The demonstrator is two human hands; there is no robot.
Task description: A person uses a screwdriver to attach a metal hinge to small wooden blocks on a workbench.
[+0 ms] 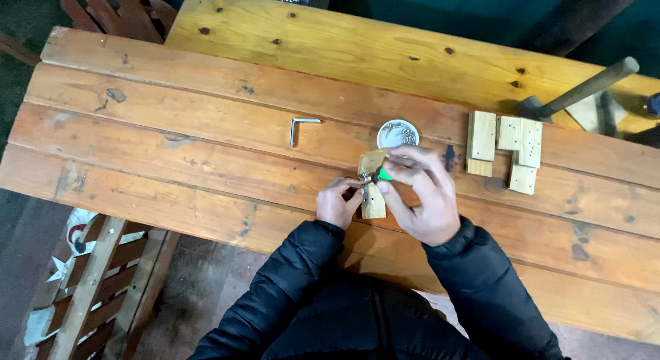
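Observation:
A small pale wooden block (373,203) lies on the wooden workbench (206,154) at its near edge. My left hand (337,202) pinches something small at the block's left side; what it is, I cannot make out. My right hand (423,191) grips a screwdriver with a green handle (381,174), its tip pointing left toward my left fingers over the block. Both sleeves are black and padded.
A small round dish of screws (397,134) sits just behind the hands. A bent hex key (300,128) lies to the left. Several pale wooden blocks (505,148) lie to the right, with a hammer (581,92) behind them. Wooden slats stand below the bench at left.

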